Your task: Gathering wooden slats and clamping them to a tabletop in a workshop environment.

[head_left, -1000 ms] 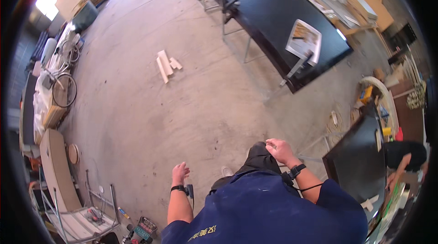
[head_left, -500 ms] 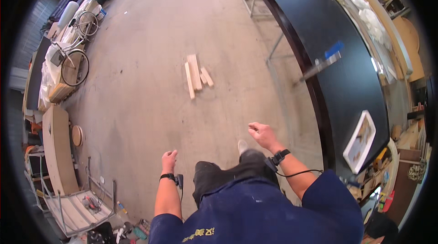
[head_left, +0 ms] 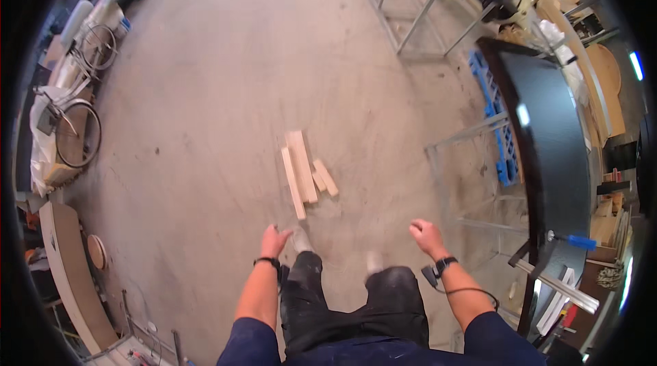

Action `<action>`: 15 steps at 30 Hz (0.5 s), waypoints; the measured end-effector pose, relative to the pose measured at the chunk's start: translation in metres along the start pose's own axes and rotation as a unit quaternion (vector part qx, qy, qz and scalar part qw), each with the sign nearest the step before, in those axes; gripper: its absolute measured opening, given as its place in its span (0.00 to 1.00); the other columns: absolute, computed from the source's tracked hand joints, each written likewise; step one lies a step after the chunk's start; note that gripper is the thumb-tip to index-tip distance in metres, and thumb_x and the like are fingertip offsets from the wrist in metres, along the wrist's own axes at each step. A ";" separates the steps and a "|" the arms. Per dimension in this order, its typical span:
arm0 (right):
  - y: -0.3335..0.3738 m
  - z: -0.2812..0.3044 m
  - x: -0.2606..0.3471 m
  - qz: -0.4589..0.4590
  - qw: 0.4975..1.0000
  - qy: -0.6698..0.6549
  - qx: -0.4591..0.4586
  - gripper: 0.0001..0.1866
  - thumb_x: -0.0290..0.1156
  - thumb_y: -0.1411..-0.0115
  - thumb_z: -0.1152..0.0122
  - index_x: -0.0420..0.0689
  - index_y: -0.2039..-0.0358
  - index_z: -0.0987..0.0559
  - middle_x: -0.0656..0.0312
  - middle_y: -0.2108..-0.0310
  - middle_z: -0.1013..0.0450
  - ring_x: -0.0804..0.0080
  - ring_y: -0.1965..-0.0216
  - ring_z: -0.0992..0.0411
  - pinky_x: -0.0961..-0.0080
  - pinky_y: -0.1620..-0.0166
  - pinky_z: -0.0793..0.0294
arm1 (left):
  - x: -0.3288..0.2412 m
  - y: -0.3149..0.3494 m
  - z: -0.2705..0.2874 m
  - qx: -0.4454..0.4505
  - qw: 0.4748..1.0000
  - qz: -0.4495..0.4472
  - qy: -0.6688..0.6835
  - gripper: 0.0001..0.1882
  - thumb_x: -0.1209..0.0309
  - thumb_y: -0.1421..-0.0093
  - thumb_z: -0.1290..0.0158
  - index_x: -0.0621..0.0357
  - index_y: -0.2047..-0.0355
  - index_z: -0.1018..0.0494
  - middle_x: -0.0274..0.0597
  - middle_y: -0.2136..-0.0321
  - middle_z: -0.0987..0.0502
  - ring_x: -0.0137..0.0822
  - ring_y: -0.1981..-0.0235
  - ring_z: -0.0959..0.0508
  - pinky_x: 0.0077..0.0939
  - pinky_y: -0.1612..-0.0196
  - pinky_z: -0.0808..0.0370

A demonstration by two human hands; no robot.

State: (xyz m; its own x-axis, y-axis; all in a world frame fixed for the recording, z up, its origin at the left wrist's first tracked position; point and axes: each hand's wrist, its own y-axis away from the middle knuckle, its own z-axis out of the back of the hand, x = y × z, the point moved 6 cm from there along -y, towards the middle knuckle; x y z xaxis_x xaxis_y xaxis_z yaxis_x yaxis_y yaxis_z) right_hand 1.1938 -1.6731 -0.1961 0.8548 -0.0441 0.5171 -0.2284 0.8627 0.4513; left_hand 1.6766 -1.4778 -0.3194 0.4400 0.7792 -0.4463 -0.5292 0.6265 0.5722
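you stand over a concrete floor, your left hand and right hand well apart, fingers bent, nothing visible in either; how tightly each is closed, you cannot tell here. the pale wood pieces, long and short, lie grouped just beyond your left shoe, touched by neither hand. with none lifted, handling looks unstarted. a black tabletop stands at right.

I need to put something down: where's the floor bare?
Bare floor lies between the wooden strips and bicycle, and beyond the strips toward the metal frame. Crowded: the right side, with the black-topped table and blue pallet; the left edge around the bicycle.
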 end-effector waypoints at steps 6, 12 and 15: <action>-0.165 -0.140 -0.001 -0.001 0.997 0.044 0.069 0.20 0.43 0.39 0.39 0.43 0.53 0.18 0.48 0.58 0.20 0.49 0.55 0.22 0.57 0.51 0.23 | 0.016 -0.152 -0.088 0.000 0.997 0.059 0.055 0.46 0.55 0.50 0.30 0.67 0.37 0.37 0.65 0.49 0.23 0.57 0.47 0.23 0.43 0.45 0.25; -0.297 -0.331 -0.008 0.058 0.992 0.097 0.060 0.33 0.43 0.44 0.31 0.44 0.40 0.28 0.52 0.42 0.29 0.51 0.41 0.31 0.59 0.41 0.29 | 0.057 -0.250 -0.202 -0.055 0.994 0.083 0.039 0.53 0.53 0.51 0.30 0.67 0.33 0.43 0.65 0.36 0.35 0.56 0.35 0.33 0.42 0.35 0.34; -0.327 -0.397 0.009 0.060 0.993 0.100 0.020 0.47 0.44 0.51 0.24 0.44 0.34 0.37 0.52 0.36 0.37 0.51 0.37 0.37 0.57 0.38 0.34 | 0.061 -0.284 -0.225 -0.111 0.988 0.108 0.022 0.55 0.52 0.52 0.30 0.67 0.32 0.44 0.63 0.38 0.33 0.55 0.36 0.34 0.42 0.35 0.34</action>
State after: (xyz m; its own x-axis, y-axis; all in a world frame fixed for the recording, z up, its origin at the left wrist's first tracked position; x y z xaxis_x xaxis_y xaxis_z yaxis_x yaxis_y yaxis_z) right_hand 1.4614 -1.7558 -0.6279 0.8950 0.1620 0.4157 -0.3491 0.8343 0.4266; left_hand 1.6901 -1.6044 -0.6641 0.2695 0.8921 -0.3626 -0.7553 0.4294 0.4951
